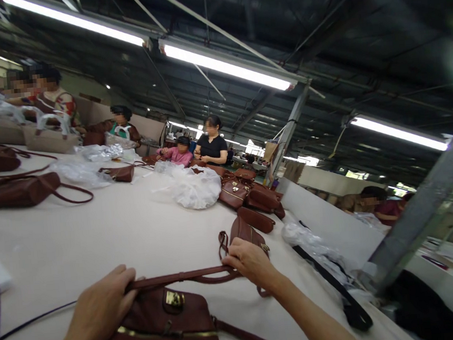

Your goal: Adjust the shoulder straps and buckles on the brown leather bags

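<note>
Left hand (99, 308) and right hand (250, 263) gripping strap (180, 277), stretched level

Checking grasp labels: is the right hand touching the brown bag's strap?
Touching. The head view shows the right hand closed over the strap of the brown bag, no gap visible.

Head view, tilted, seemingly low, close over table (145, 235)

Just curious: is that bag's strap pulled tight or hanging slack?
Tight: the strap runs nearly straight between the left hand and right hand above the bag.
</note>
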{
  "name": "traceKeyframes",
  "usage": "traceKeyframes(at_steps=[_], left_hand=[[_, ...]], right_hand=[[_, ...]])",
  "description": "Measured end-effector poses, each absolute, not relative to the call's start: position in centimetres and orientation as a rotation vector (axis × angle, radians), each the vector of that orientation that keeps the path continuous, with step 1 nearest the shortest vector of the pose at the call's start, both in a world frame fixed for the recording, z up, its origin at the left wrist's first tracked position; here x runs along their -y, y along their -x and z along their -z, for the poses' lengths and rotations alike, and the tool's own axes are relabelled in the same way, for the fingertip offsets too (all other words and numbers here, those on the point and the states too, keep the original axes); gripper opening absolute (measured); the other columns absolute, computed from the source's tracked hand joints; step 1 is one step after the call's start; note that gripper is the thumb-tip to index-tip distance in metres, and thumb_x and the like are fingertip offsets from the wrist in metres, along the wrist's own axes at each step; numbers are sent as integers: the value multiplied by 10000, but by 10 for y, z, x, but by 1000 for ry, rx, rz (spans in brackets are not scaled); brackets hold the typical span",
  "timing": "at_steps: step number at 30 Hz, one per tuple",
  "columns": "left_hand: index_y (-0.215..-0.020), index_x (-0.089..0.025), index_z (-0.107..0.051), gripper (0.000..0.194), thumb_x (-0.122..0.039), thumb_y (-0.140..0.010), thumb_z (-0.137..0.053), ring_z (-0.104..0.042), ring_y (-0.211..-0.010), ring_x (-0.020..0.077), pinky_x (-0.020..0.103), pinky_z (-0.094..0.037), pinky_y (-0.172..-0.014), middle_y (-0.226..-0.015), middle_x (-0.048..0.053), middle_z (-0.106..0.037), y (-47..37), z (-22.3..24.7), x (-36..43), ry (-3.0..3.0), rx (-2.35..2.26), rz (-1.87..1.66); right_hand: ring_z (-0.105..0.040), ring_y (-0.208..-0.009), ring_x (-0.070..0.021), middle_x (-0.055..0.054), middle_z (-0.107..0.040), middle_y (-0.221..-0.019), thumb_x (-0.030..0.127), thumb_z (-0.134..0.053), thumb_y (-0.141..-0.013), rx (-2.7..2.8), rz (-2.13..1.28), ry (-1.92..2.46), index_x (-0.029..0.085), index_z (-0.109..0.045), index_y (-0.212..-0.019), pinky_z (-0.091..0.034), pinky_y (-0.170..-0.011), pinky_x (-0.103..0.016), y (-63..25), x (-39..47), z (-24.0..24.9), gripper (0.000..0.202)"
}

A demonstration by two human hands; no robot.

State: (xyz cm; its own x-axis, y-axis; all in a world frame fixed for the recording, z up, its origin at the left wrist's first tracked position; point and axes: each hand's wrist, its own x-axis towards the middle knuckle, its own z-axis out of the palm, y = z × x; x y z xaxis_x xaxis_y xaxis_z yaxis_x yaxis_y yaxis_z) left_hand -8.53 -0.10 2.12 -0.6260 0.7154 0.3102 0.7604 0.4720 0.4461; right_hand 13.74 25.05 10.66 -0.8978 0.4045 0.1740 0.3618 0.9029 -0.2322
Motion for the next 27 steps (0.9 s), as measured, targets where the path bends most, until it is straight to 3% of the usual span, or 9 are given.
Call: traceKeyframes(at_steps=[4, 6, 8, 13, 17, 20, 22, 27], left_hand=[[-588, -252, -457, 238, -456, -584, -580, -528, -523, 197, 281, -376, -541, -499, -32, -515, 85, -14, -9, 967, 2613, 1965], [-662, -237, -531, 297, -452, -516, -676, -576, -556, 197, 277, -435, -558, -554, -26, -598, 84, -13, -13, 759, 2472, 2561], [-756, -224, -592, 354, -448, -513, -718, -640, -647, 218, 297, -494, -627, -669, 5, -688, 85, -12, -14, 693, 2405, 2767], [-657, -265, -539, 182, -444, -673, -510, -626, -645, 235, 323, -473, -661, -600, -12, -651, 90, -5, -14, 1090, 2563, 1797], [-788, -273, -501, 136, -353, -823, -398, -653, -631, 236, 321, -473, -646, -631, -3, -654, 84, -4, -13, 1140, 2531, 1578], [-883, -269, -512, 171, -244, -853, -346, -680, -684, 232, 318, -500, -667, -760, 32, -680, 73, -8, -12, 1267, 2289, 1314], [-895, -273, -512, 189, -193, -848, -347, -689, -700, 221, 302, -510, -670, -806, 33, -679, 67, -10, -12, 1295, 2124, 1232], [-856, -284, -468, 134, -233, -898, -351, -657, -558, 243, 302, -446, -539, -631, -10, -610, 65, -8, -12, 1140, 2191, 1221]], right_hand=[[-549, -755, -130, 7, -536, -793, 249, -597, -958, 2829, -356, 539, 170, -588, -652, -356, -699, -254, -139, -247, -110, 315], [-544, -743, -123, 15, -524, -772, 248, -588, -961, 2808, -396, 526, 171, -551, -630, -360, -689, -246, -141, -245, -111, 342], [-535, -737, -124, 18, -515, -756, 240, -580, -963, 2786, -424, 528, 171, -519, -614, -358, -686, -248, -142, -244, -111, 361], [-522, -712, -119, 28, -519, -730, 236, -579, -955, 2787, -507, 494, 176, -490, -609, -363, -667, -239, -146, -237, -114, 362], [-576, -778, -139, 14, -597, -799, 208, -653, -905, 2829, -420, 536, 179, -597, -698, -370, -695, -251, -146, -229, -116, 216], [-628, -874, -174, -12, -660, -913, 250, -688, -902, 2919, -236, 553, 203, -685, -849, -391, -735, -267, -139, -218, -113, 71], [-650, -942, -201, -29, -685, -1007, 332, -697, -910, 2948, -148, 509, 225, -700, -976, -410, -750, -275, -130, -207, -110, 125], [-684, -963, -256, -45, -714, -1075, 536, -743, -833, 3008, -64, 315, 251, -675, -1116, -449, -721, -294, -95, -176, -99, 408]])
